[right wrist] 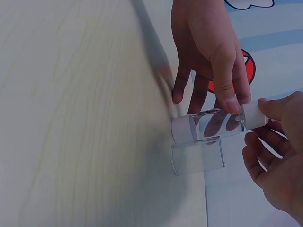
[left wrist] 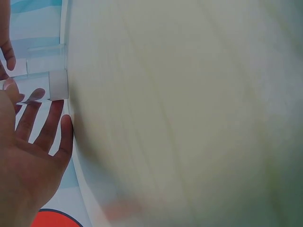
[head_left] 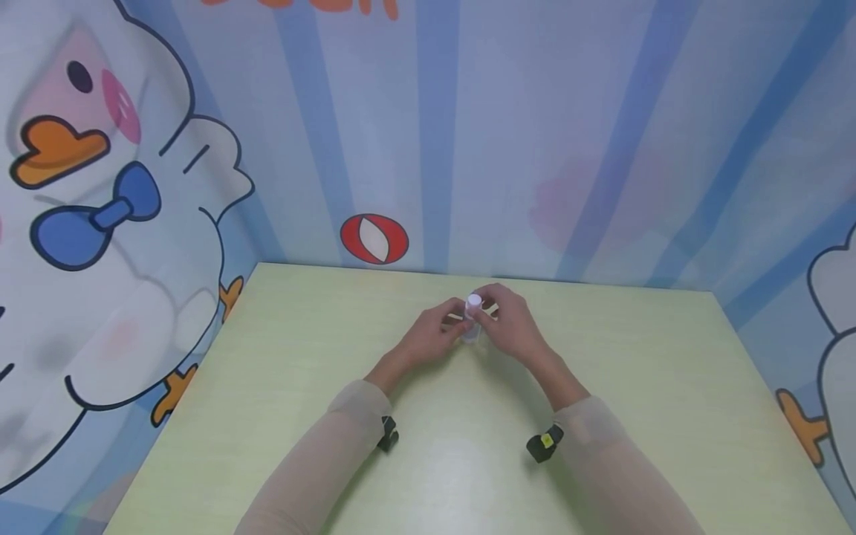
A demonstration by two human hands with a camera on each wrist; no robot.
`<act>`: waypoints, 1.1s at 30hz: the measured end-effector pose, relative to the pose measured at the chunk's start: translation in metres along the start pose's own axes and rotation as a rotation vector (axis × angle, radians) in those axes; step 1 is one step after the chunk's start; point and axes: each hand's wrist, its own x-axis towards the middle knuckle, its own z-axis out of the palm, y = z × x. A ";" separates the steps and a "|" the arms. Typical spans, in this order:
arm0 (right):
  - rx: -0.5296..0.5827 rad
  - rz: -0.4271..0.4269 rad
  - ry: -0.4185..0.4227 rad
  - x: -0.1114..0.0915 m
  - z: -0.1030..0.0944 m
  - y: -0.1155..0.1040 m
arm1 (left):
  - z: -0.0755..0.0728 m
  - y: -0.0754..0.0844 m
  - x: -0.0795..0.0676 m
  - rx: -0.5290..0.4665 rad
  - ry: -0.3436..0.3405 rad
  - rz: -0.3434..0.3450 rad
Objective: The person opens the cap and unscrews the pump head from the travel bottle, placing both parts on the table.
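A small clear bottle (right wrist: 208,124) with a white base (right wrist: 183,130) stands upright at the back of the table. My left hand (head_left: 431,334) holds its body, thumb on the near side and fingers behind. On top is a white cap (right wrist: 254,116), which my right hand (head_left: 511,323) pinches between thumb and fingers. Right beside the bottle, a clear open-ended cylinder (right wrist: 199,158) stands on the table; in the left wrist view this clear cylinder (left wrist: 46,56) also shows past the bottle. Whether the bottle contains any liquid I cannot tell.
The pale wood-grain table (head_left: 441,475) runs back to a blue striped backdrop (head_left: 501,148) with cartoon ducks and a red ball. Both sleeves carry a dark wrist camera (head_left: 545,443) near the cuff.
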 end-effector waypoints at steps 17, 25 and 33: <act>0.013 0.018 0.029 -0.002 -0.001 0.004 | 0.000 -0.002 0.002 -0.004 0.005 0.008; 0.042 0.010 0.043 -0.001 0.001 0.006 | 0.001 -0.001 0.002 0.004 0.015 0.010; 0.029 0.000 0.053 -0.003 0.005 0.005 | 0.001 -0.004 0.002 0.007 0.016 0.014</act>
